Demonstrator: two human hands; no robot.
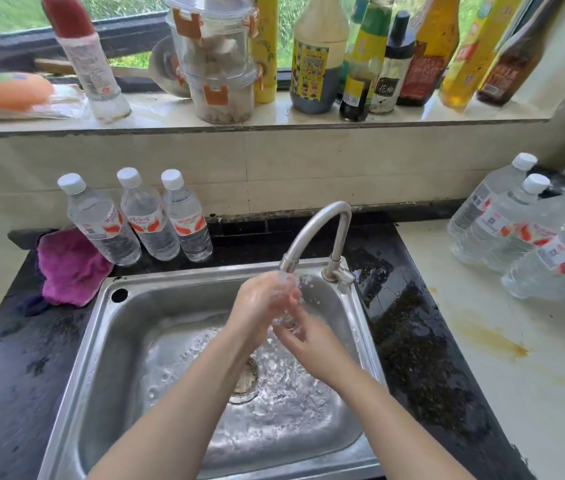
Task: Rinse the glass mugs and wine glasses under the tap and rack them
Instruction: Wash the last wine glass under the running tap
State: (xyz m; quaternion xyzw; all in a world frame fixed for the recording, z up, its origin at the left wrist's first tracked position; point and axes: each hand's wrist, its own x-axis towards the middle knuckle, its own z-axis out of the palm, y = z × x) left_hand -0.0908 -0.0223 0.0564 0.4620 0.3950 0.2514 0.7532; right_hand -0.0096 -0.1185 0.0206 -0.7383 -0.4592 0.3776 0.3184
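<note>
No glass mug or wine glass shows in the head view. Both my hands are held together under the running tap [315, 233] over the steel sink [101, 341]. My left hand [260, 303] lies on top with its back toward me, and its fingers curve loosely into the stream. My right hand [312, 341] lies just below, its fingers reaching under the left hand and touching it. Neither hand holds anything that I can see. Water splashes over the fingers and blurs them, then pools around the drain [244, 382].
Three water bottles [142, 220] and a purple cloth [69, 268] sit behind the sink on the left. More water bottles [523, 230] lie on the stained white counter at right. Sauce bottles [319, 53] and clear containers [218, 60] crowd the window sill. The black counter [423, 341] is wet.
</note>
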